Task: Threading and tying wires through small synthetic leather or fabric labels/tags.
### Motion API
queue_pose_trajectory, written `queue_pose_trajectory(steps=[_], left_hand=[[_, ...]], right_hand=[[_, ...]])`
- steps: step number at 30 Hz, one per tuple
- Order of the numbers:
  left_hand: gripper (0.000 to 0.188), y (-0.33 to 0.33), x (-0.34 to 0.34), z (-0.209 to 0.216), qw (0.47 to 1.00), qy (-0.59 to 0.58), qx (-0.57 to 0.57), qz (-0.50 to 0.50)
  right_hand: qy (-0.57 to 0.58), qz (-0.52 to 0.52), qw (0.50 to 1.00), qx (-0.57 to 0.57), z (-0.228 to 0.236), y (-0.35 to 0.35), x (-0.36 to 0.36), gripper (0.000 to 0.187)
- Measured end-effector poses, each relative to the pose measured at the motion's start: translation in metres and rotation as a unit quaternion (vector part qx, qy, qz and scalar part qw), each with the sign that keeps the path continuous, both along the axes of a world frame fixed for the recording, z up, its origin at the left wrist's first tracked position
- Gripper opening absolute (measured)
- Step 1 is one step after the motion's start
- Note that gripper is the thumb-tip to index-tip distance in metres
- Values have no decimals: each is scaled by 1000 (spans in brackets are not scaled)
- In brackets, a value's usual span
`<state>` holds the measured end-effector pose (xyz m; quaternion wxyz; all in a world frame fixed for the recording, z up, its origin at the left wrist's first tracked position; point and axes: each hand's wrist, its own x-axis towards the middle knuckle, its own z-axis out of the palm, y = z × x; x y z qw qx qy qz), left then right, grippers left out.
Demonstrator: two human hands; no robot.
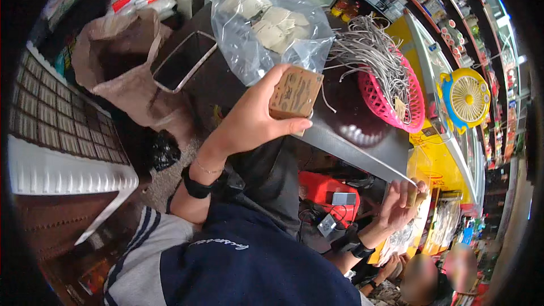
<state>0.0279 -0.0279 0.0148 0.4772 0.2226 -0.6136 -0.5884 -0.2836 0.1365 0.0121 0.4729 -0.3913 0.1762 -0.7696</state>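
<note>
As the left hand (pixel 249 116) grips a small brown box-shaped block with dark print (pixel 296 92), the right hand (pixel 399 204) sits well apart

Body: We note the block raised above the near edge of the dark, smooth-topped bench (pixel 377 150), left thumb beneath and fingers around its far side. This clamp, we judge, keeps the block steady. The right hand's fingers are curled, apparently clamped on the end of a thin white strand (pixel 379 164); we read its straightness as tension. Whether it joins the block we cannot tell.

On the bench we record a pink openwork plastic basket (pixel 371 96) heaped with long pale grey cords (pixel 371 51), probably set there for easy reach. Left of it, a clear plastic bag (pixel 229 39) holds cream-coloured flat pieces (pixel 280 28); the block overlaps it in our view, contact uncertain.

Edges: the strand passes close along the bench's front edge. Open room lies mainly between the hands; the basket limits it on the far side, and a red plastic seat (pixel 309 184) sits below.
</note>
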Motion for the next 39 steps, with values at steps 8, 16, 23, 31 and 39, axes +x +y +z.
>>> queue_pose_trajectory(steps=[8, 16, 23, 31, 39], left_hand=[[66, 5, -9, -7, 999, -23, -39, 21], [62, 24, -42, -9, 998, -41, -53, 17], [62, 36, -55, -13, 993, -29, -103, 41], [62, 39, -58, -16, 987, -39, -140, 68], [57, 42, -62, -20, 983, -52, -164, 65]], right_hand=[[151, -456, 873, 88, 34, -34, 29, 28], [466, -308, 819, 134, 19, -48, 118, 6], [562, -381, 724, 124, 19, -61, 134, 17], [619, -416, 662, 73, 15, -63, 128, 18], [614, -419, 660, 111, 15, -63, 133, 19]])
